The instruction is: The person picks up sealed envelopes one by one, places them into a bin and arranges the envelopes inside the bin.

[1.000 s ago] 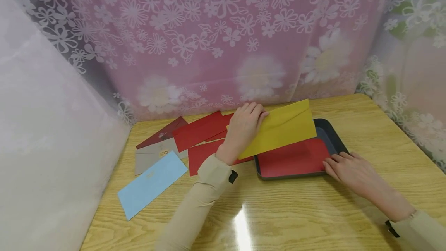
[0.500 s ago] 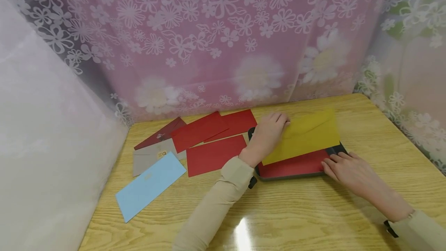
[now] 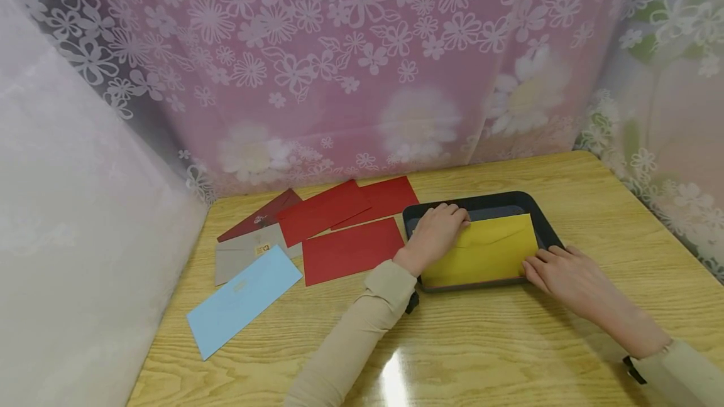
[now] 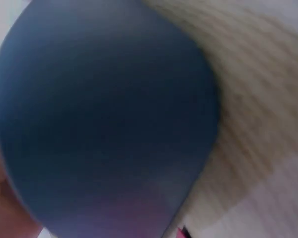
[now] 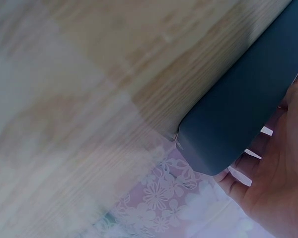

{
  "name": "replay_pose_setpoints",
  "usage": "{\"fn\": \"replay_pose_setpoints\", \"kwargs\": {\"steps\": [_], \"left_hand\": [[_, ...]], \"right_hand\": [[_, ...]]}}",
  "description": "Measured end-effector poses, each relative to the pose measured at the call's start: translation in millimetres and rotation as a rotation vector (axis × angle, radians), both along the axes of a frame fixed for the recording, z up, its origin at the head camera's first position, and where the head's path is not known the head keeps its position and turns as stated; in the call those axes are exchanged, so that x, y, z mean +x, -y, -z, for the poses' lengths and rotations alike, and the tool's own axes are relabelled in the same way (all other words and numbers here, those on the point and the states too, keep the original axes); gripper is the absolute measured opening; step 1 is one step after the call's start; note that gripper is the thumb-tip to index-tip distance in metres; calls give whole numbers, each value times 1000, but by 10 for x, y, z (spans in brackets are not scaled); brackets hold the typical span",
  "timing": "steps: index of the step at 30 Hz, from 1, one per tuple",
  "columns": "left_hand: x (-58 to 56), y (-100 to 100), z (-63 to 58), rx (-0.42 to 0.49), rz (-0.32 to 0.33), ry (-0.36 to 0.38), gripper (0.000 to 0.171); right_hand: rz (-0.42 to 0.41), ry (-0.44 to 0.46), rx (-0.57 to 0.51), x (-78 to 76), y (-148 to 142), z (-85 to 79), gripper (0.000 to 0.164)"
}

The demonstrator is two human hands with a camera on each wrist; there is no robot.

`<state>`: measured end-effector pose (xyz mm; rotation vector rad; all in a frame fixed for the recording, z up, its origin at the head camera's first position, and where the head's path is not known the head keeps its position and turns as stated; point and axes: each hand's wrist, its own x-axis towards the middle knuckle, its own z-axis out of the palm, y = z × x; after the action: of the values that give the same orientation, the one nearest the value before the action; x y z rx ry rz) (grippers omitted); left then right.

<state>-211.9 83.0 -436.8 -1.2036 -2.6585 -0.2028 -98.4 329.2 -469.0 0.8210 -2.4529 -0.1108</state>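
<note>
A yellow envelope (image 3: 486, 250) lies over the dark tray (image 3: 516, 196), its lower edge along the near rim. My left hand (image 3: 434, 237) holds it at its left end, fingers curled near the upper corner and the thumb hidden. A thin red line shows under the envelope's lower edge. My right hand (image 3: 571, 278) grips the tray's right side near the front corner. In the right wrist view, the fingers (image 5: 258, 148) of that hand reach along the tray's outer wall (image 5: 238, 104). The left wrist view is mostly filled by the tray's dark wall (image 4: 109, 109).
Left of the tray lie several envelopes: a red one (image 3: 353, 253), two overlapping red ones behind it, a dark red and grey one (image 3: 243, 253), and a light blue one (image 3: 243, 303). A floral curtain (image 3: 339, 80) hangs along the back edge of the wooden table (image 3: 481, 344).
My left hand has moved right and carried the yellow envelope from above the tray down into it, covering the red envelope there. The right hand has stayed on the tray.
</note>
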Motion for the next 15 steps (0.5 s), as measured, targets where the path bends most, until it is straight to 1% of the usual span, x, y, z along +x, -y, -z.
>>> {"fn": "replay_pose_setpoints", "kwargs": {"steps": [3, 7, 9, 11, 15], "left_hand": [[12, 11, 18, -24, -14, -1, 27], [28, 46, 23, -76, -37, 10, 29], [33, 76, 24, -87, -40, 16, 29], [40, 119, 13, -78, -37, 8, 28], [43, 229, -48, 0, -23, -22, 24]], "right_hand": [[-16, -19, -12, -5, 20, -22, 62], [-26, -49, -20, -6, 40, -45, 60], [-32, -58, -19, -2, 40, -51, 59], [-41, -66, -9, 1, 36, -55, 59], [-63, -69, 20, 9, 30, -60, 57]]}}
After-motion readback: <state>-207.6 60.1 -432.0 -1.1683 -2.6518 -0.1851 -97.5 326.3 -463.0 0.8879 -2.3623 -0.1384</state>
